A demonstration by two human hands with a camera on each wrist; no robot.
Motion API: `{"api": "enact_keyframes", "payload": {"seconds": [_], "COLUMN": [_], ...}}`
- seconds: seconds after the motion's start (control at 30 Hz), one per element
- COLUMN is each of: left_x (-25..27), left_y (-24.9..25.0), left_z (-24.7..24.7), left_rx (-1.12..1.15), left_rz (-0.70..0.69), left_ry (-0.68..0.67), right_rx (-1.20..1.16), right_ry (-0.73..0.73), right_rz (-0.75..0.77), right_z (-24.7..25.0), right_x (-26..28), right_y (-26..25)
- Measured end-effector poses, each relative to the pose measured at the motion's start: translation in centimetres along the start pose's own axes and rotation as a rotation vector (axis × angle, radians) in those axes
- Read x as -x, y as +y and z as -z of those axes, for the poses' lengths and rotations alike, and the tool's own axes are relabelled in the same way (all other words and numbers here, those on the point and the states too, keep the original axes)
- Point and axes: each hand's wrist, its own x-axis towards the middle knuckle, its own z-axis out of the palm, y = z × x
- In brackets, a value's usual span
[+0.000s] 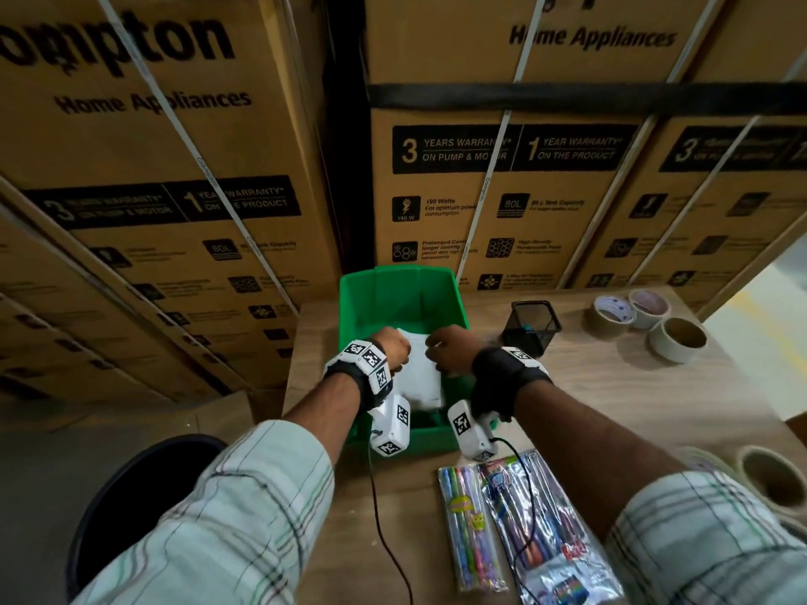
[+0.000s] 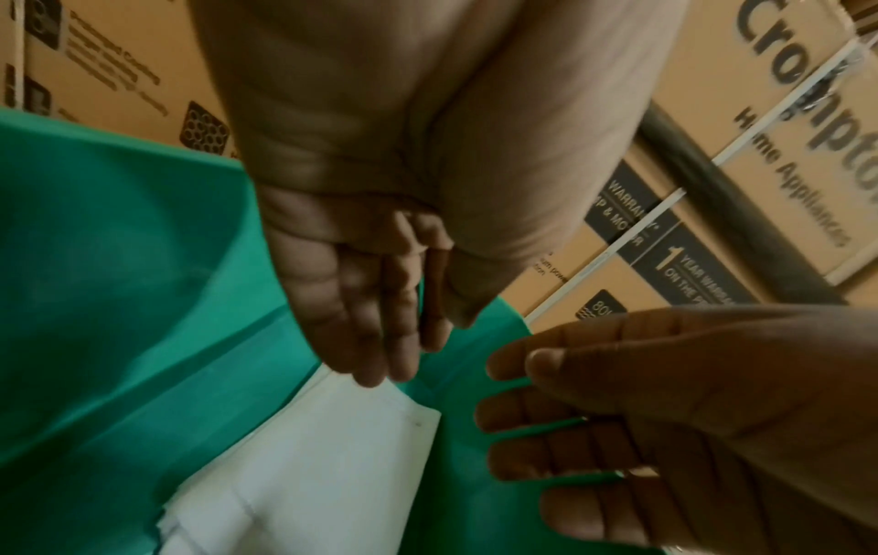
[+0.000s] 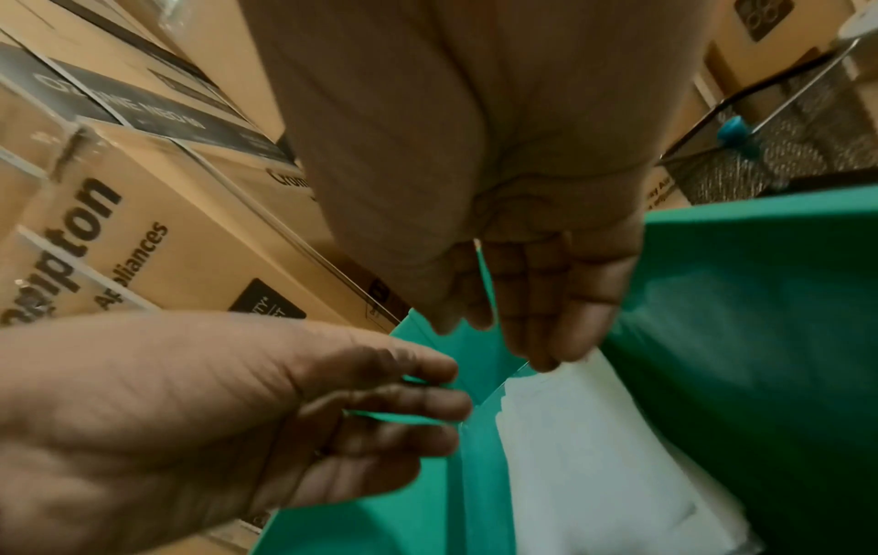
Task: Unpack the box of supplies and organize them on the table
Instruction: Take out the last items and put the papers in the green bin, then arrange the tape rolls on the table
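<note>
A green plastic bin (image 1: 401,294) stands on the brown table (image 1: 611,399) with a stack of white sheets (image 1: 421,377) leaning inside it. Both hands reach into the bin. My left hand (image 1: 393,347) has straight fingers (image 2: 375,360) touching the top edge of the white stack (image 2: 323,469). My right hand (image 1: 447,349) points its fingers (image 3: 541,338) down onto the stack's upper corner (image 3: 594,450), beside the bin wall (image 3: 760,319). In the wrist views neither hand is curled round the sheets. The bin's floor is hidden.
Two packets of coloured pens (image 1: 471,530) (image 1: 546,530) lie near the front edge. A black mesh pen cup (image 1: 530,327) stands right of the bin, tape rolls (image 1: 646,320) behind it, another roll (image 1: 768,478) at the right. Large cartons (image 1: 502,189) wall the back.
</note>
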Motion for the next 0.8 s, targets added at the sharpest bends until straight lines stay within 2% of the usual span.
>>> {"api": "enact_keyframes", "payload": {"seconds": [0.1, 0.2, 0.27, 0.4, 0.57, 0.8], "left_x": [1.7, 4.8, 7.0, 9.9, 13.8, 17.2], "left_y": [0.9, 2.0, 3.0, 4.6, 7.8, 13.2], "left_z": [-0.7, -1.5, -2.2, -5.0, -10.9, -19.0], "left_rx": [0.097, 0.136, 0.072, 0.036, -0.014, 0.008], "left_rz": [-0.126, -0.222, -0.284, -0.327, -0.340, -0.379], "left_ry": [0.148, 0.231, 0.287, 0.311, 0.305, 0.253], "right_rx": [0.032, 0.092, 0.150, 0.200, 0.193, 0.166], "right_ry": [0.216, 0.355, 0.374, 0.397, 0.398, 0.406], "right_rz": [0.172, 0.348, 0.429, 0.526, 0.589, 0.476], "right_z": [0.3, 0.5, 1.0, 2.4, 2.8, 2.4], "right_x": [2.0, 4.7, 6.5, 10.7, 15.4, 21.3], "right_y": [1.7, 3.5, 4.8, 7.4, 14.0, 23.8]}}
